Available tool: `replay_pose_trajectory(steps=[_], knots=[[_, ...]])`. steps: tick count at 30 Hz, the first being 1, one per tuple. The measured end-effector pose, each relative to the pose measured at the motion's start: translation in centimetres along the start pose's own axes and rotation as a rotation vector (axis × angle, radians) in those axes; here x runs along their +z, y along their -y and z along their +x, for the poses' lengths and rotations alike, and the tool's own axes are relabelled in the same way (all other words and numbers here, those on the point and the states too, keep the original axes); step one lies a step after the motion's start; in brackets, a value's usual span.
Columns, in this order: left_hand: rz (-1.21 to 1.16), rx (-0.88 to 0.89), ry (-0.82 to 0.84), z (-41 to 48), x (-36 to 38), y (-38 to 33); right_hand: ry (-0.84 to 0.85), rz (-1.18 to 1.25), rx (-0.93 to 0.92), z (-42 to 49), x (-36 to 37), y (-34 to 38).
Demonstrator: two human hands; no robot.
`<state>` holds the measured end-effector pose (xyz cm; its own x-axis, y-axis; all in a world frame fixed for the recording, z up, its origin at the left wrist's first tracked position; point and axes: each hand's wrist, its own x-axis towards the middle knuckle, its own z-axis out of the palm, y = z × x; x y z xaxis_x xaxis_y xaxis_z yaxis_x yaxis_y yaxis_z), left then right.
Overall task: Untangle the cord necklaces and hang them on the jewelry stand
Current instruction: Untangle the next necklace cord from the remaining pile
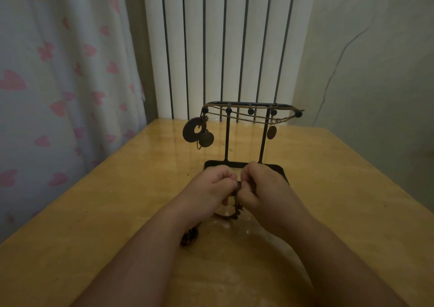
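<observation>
A black metal jewelry stand (pixel 250 111) stands on the wooden table (pixel 94 212), its top bar set with round knobs. Brown cord necklaces (pixel 253 116) are draped along that bar. A dark ring pendant (pixel 191 130) and a round disc (pixel 206 139) hang at its left end, an oval pendant (pixel 271 132) at its right. In front of the stand's base, my left hand (pixel 212 184) and my right hand (pixel 263 184) meet, both pinching a dark tangled cord necklace (pixel 237 206). Its knotted loop hangs below my fingers. A dark pendant (pixel 189 236) lies on the table under my left wrist.
A white ribbed radiator (pixel 225 43) rises behind the table. A curtain with pink hearts (pixel 58 83) hangs on the left, a pale wall (pixel 375 60) on the right. A tiny bead (pixel 188 173) lies left of the stand's base.
</observation>
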<state>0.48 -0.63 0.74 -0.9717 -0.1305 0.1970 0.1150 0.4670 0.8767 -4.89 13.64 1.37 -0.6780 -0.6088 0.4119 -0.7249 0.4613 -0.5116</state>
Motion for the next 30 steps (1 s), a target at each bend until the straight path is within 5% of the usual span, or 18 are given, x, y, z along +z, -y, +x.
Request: replay_pose_trajectory(steps=[16, 30], knots=[[-0.408, 0.002, -0.018, 0.3, 0.4, 0.1, -0.147, 0.380, 0.074, 0.0, 1.1, 0.2], [0.046, 0.089, -0.188, -0.1, 0.3, 0.1, -0.151, 0.138, 0.007, -0.2, -0.2, -0.6]])
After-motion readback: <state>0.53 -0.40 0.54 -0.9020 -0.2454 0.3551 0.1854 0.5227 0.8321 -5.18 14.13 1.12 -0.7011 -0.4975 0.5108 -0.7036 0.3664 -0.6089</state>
